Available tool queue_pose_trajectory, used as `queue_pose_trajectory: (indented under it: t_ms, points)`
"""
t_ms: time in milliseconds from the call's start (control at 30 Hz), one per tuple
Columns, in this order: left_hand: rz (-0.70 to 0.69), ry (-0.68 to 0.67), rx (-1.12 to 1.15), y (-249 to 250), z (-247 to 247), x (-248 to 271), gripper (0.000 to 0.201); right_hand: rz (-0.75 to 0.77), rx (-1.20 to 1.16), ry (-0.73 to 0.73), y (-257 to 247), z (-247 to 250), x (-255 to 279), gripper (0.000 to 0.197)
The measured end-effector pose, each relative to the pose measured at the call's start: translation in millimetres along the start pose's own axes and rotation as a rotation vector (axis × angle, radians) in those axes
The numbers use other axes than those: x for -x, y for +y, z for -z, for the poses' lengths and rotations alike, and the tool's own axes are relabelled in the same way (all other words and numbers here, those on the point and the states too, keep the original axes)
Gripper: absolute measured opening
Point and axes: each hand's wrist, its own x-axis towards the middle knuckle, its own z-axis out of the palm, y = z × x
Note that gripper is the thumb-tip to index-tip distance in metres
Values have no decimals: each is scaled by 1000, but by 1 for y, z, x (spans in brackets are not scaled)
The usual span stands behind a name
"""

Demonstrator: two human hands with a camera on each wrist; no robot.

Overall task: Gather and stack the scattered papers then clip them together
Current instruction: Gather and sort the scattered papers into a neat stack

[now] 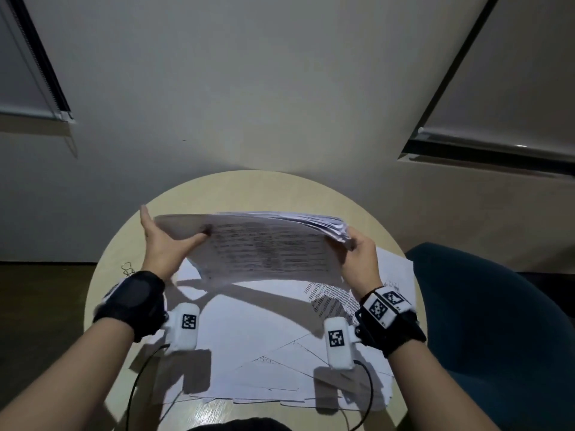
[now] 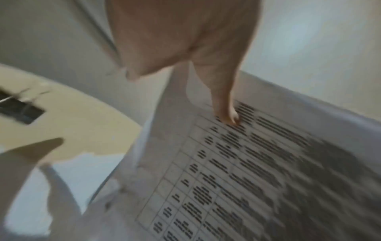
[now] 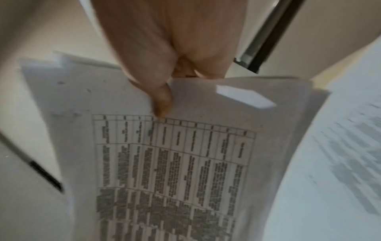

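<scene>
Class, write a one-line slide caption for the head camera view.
Both hands, left and right, hold a stack of papers above loose sheets on a round table.

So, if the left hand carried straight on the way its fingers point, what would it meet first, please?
Probably nothing nearby: the left hand points up past the stack's left edge, toward the far wall. Depth is unclear.

Right hand (image 3: 173, 53) at top centre, thumb (image 3: 163, 101) pressed on the front of a paper stack (image 3: 175, 163), other fingers hidden behind the sheets. Front sheet printed with a table of dense text columns, too blurred to read. Top edges of the sheets uneven, stepped at the upper left. More printed paper (image 3: 340, 154) lying to the right. Dark window frame (image 3: 266, 44) at upper right.
</scene>
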Motion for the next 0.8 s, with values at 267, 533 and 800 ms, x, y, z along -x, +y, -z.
queue_pose_trajectory:
  t_ms: [267, 533, 800]
  points:
    - [141, -222, 129, -36, 2, 19, 60, -380, -18, -98, 61, 3, 29, 18]
    - [238, -268, 126, -75, -5, 30, 35, -436, -160, -63, 62, -2, 48, 27]
    - [186, -357, 186, -48, 2, 32, 27, -382, -117, -26, 61, 1, 33, 23]
